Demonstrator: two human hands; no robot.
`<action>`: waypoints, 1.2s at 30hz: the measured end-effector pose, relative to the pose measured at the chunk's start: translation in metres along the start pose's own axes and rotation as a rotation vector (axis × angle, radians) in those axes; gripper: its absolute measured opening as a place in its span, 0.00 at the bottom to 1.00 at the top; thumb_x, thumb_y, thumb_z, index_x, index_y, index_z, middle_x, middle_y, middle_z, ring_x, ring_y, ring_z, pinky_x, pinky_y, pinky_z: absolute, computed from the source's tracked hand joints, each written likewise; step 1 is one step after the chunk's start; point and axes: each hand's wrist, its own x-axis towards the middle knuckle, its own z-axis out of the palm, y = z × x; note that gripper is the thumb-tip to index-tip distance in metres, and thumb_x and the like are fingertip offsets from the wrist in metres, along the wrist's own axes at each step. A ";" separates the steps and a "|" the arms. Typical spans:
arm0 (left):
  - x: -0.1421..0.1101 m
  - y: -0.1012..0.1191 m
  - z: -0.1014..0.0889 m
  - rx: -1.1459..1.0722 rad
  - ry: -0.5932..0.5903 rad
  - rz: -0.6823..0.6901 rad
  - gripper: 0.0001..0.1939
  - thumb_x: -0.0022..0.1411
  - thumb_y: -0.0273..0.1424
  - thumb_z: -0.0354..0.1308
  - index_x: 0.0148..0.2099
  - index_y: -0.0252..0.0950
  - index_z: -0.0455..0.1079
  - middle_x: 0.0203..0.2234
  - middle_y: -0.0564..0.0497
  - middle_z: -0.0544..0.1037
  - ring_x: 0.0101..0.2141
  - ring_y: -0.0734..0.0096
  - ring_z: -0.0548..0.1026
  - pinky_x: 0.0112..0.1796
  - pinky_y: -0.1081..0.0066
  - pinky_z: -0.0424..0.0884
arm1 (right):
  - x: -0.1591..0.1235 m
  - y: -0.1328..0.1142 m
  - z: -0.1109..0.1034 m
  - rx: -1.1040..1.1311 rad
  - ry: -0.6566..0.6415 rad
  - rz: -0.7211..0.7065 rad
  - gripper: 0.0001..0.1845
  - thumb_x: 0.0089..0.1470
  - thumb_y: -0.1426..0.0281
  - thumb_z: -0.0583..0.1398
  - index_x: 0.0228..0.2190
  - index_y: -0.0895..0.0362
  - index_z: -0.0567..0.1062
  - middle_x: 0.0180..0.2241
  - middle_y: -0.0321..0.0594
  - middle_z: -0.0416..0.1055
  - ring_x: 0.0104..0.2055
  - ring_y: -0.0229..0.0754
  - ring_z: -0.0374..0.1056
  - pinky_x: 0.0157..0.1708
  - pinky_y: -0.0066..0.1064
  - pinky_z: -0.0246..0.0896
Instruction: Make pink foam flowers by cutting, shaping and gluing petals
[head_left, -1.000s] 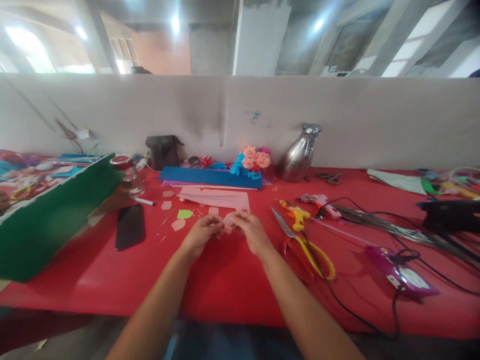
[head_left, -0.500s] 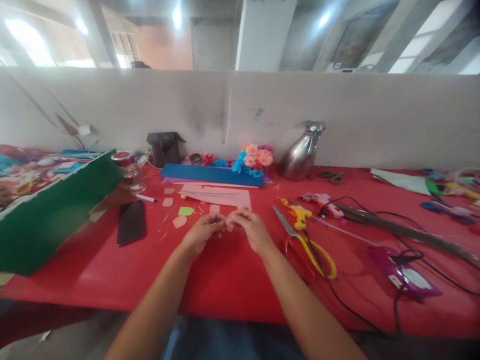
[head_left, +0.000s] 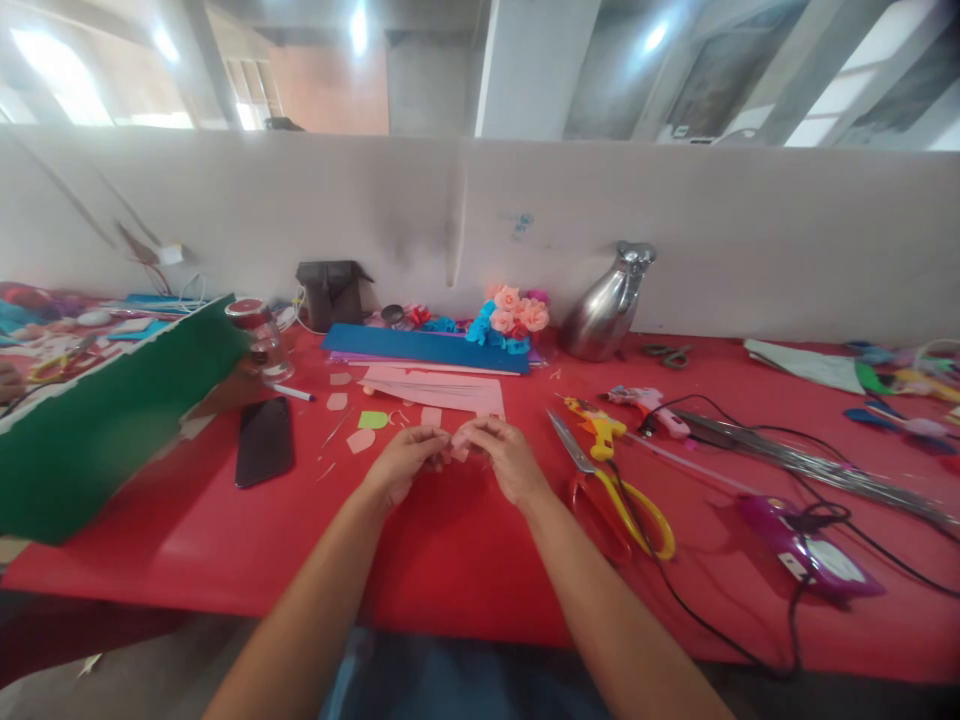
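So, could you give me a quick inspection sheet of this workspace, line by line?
Surface: red table, with many things spread over it.
Work pieces: a small pink piece at the fingertips; cut pink shapes and a green shape lie nearby.
Clutter: scissors, a yellow glue gun and a pink glue gun to the right; phone and jar to the left.
Grip: right hand pinches the small pink piece; left hand has its fingertips close to it, but whether it holds it too is unclear.
Cables: black cord by the purple box; one crosses the scissors' yellow handle.
Surroundings: pale wall behind; metal jug and flowers in front.
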 end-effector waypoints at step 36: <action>-0.001 -0.002 0.004 0.308 0.071 0.180 0.10 0.52 0.36 0.57 0.30 0.33 0.72 0.22 0.52 0.73 0.22 0.76 0.66 0.26 0.73 0.63 | 0.000 0.002 -0.001 -0.074 0.028 0.018 0.09 0.43 0.63 0.63 0.23 0.57 0.74 0.22 0.38 0.73 0.26 0.39 0.66 0.35 0.34 0.62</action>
